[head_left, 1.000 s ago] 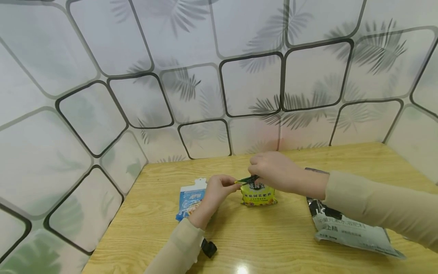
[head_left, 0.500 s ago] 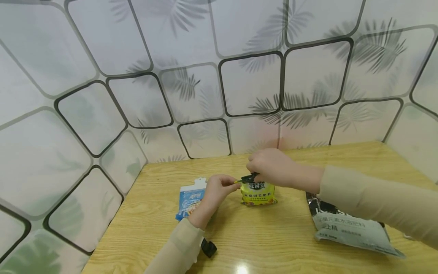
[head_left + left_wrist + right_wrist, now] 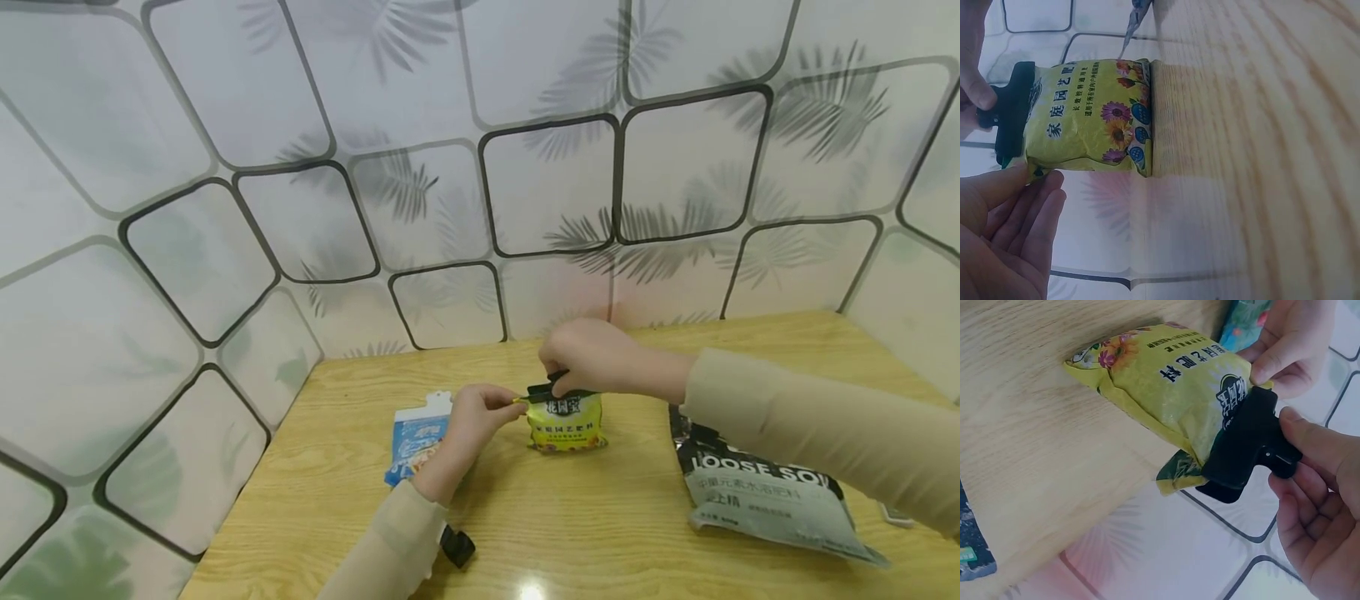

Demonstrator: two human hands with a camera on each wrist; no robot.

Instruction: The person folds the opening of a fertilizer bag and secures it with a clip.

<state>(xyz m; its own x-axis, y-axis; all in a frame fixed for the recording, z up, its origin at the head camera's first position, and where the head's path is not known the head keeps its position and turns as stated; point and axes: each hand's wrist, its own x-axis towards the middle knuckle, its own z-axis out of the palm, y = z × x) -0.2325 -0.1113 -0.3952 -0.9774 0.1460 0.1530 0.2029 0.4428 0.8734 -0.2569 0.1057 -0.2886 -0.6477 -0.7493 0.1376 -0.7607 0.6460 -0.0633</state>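
A small yellow fertilizer bag with flower pictures and Chinese print stands upright on the table. Across its folded top sits a wide black bag clip. My right hand pinches the clip's handles between thumb and fingers, as the right wrist view shows closely. At the bag's upper left corner, my left hand pinches the top edge between thumb and index finger. One top corner of the bag sticks out past the clip's end in the right wrist view.
A blue packet with a white hang-tab lies left of the yellow bag, partly behind my left arm. To the right lies a larger black-and-silver bag, partly under my right sleeve. A patterned wall covering rises behind the wooden table.
The clip has turned from slanting to lying flat along the bag's top edge. My right hand has shifted slightly left and up. The left hand and bag stay in place.
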